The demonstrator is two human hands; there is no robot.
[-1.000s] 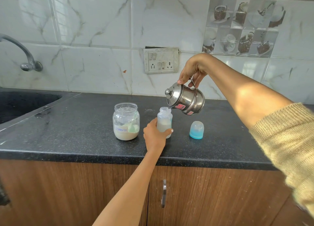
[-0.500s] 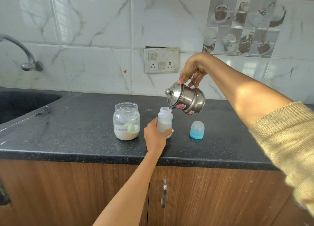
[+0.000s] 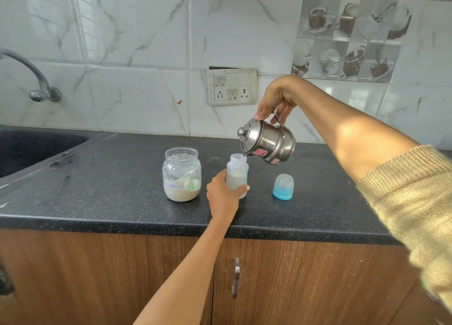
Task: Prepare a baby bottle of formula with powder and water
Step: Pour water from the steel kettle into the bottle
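A small clear baby bottle (image 3: 236, 172) stands uncapped on the black counter (image 3: 110, 190), cloudy liquid filling its lower part. My left hand (image 3: 223, 194) grips its base from the near side. Above and to its right, my right hand (image 3: 277, 100) holds a steel kettle (image 3: 267, 141) by its handle, thumb on the lid's rim. The kettle is tilted left, its spout over the bottle's mouth. An open formula jar (image 3: 181, 174) with powder and a green scoop sits left of the bottle. The blue bottle cap (image 3: 283, 186) stands to the right.
A black sink (image 3: 31, 146) is set into the counter at the left, with a tap (image 3: 36, 80) on the tiled wall. A switchboard (image 3: 231, 86) hangs on the wall behind the kettle. Wooden cabinet doors (image 3: 305, 280) lie below the counter edge.
The kettle stays tilted over the bottle with hardly any shift. Both hands keep the same hold.
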